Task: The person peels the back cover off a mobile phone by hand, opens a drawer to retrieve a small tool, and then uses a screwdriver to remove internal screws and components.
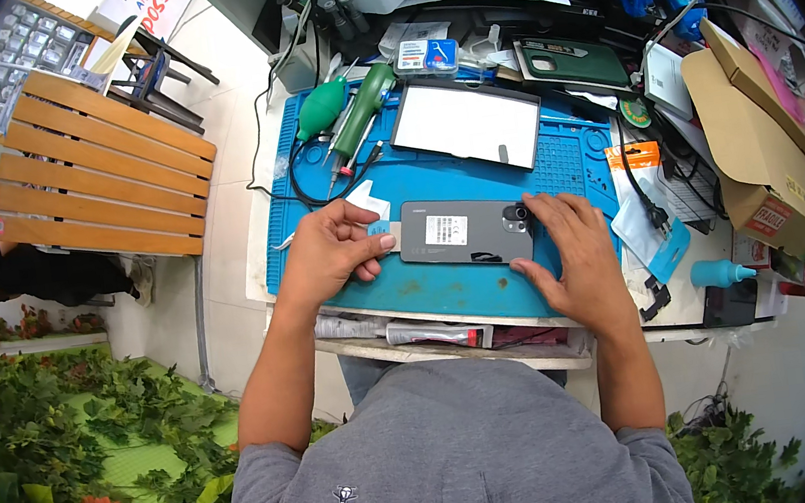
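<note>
- Step in hand, likely: working a small blue tab (pixel 378 227) at the left end of a dark phone (pixel 483 234), other hand steadying.
- Phone: lies flat, back up, on the blue mat (pixel 428 295), between both hands; white label (pixel 446 230) on its back, camera cluster (pixel 515 219) at right end.
- Left hand (pixel 327 253): fingers narrow, thumb and index pinching at the tab; pale strip (pixel 395 239) runs from there to phone's edge. Attached or just touching: can't tell.
- Right hand (pixel 581 255): fingers spread fairly wide around the camera end, thumb at near corner, index by far corner; grip force can't be told.
- Next move, my judgement: right hand should hold the phone down, left should draw the tab slowly, low and even; a jerk might tear it or slide the phone.
- White-lined open tray (pixel 465 125) and green blower (pixel 323 108) sit beyond the phone, apart from both hands.
</note>
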Motion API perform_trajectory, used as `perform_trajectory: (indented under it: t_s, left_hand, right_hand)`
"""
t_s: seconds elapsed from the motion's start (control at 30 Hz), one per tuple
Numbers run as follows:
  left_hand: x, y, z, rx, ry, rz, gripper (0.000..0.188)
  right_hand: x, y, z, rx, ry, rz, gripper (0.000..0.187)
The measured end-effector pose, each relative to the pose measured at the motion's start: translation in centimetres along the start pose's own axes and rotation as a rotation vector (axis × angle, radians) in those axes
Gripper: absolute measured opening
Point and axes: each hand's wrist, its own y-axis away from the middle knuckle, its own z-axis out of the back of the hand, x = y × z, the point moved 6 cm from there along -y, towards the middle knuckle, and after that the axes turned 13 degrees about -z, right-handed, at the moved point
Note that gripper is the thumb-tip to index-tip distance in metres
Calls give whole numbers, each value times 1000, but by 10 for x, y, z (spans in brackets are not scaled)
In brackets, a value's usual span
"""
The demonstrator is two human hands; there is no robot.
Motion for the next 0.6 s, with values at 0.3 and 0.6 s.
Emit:
perform_trajectory:
  t_s: [0.3, 0.6]
  left_hand:
    - [-32, 4, 5, 138, -522, -265, 47]
    - [-28, 8, 4, 149, -591, -523, 45]
  right_hand:
    - [0, -2, 1, 11, 24, 18, 75]
    - [3, -2, 1, 16, 39, 18, 75]
